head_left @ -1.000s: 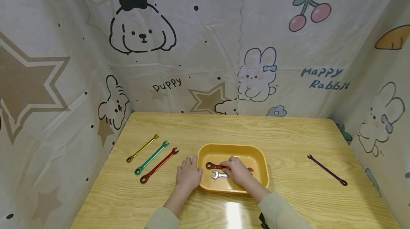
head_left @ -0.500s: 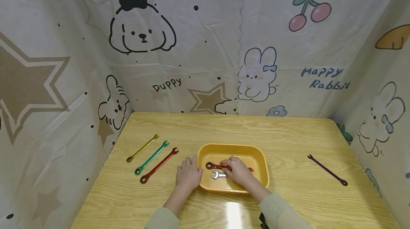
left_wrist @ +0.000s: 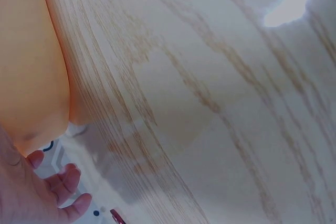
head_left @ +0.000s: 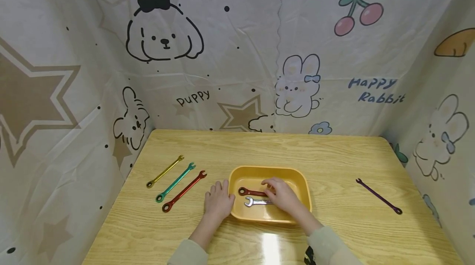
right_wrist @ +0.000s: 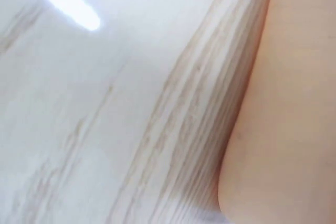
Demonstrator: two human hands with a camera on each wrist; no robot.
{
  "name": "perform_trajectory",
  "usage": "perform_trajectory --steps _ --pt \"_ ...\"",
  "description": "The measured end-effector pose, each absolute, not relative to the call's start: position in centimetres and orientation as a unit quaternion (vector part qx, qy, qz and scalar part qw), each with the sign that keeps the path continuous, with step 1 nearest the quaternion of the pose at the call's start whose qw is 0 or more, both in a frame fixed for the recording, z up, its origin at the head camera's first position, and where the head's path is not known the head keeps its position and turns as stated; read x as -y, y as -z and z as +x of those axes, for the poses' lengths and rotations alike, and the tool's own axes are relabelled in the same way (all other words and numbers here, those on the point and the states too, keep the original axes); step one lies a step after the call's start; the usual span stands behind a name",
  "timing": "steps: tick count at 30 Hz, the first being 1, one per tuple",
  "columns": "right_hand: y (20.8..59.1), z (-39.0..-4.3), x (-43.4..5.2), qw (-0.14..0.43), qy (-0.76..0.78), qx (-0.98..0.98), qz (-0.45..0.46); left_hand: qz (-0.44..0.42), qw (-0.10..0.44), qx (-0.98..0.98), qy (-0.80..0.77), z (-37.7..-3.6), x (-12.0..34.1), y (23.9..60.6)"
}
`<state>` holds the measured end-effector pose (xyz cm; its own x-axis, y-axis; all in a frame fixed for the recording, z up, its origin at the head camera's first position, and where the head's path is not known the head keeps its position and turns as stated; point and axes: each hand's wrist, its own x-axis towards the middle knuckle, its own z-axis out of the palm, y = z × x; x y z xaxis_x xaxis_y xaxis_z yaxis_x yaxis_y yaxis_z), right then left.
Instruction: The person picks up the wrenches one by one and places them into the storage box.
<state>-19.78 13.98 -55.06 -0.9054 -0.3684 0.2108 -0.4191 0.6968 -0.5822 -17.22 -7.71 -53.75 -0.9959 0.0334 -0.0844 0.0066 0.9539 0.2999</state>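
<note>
In the head view a yellow plastic tray point(head_left: 267, 217) holds a dark red combination wrench point(head_left: 251, 192) and, just in front of it, a silver wrench point(head_left: 256, 202). Their right ends are hidden by my right hand point(head_left: 283, 197), which hovers over the tray, fingers loosely bent with nothing seen between them. At the tray's left wall rests my left hand point(head_left: 219, 201), fingers relaxed and pointing away from me. The left wrist view catches its fingertips point(left_wrist: 65, 182) beside the tray's orange-looking side point(left_wrist: 31, 56). No fingers show in the right wrist view.
Left of the tray lie a yellow wrench point(head_left: 165, 171), a green wrench point(head_left: 175, 182) and a red wrench point(head_left: 184, 191), side by side and slanted. A purple wrench point(head_left: 379, 197) lies far right on the wooden table point(head_left: 334, 162). Printed cloth point(head_left: 237, 63) hangs behind.
My right hand has let go of the dark red wrench and shifted slightly right, showing more of both wrenches in the tray. The left hand and the tray stay put.
</note>
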Motion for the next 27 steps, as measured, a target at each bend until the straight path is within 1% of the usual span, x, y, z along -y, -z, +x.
perform_trajectory --steps 4,13,20,27 --pt "54.0 -19.3 -14.4 0.042 -0.337 0.918 0.202 0.011 0.042 -0.987 -0.153 -17.2 7.7 53.7" --pt "52.3 -18.7 -15.7 0.077 -0.365 0.906 0.198 0.017 0.038 -0.987 -0.154 -17.1 7.7 53.7" --pt "51.6 -18.7 -17.3 0.127 -0.354 0.904 0.201 0.017 0.039 -0.988 -0.150 -17.1 7.7 53.5" --pt "51.7 -18.7 -19.1 0.155 -0.370 0.897 0.183 0.014 0.041 -0.988 -0.149 -17.1 7.6 53.6"
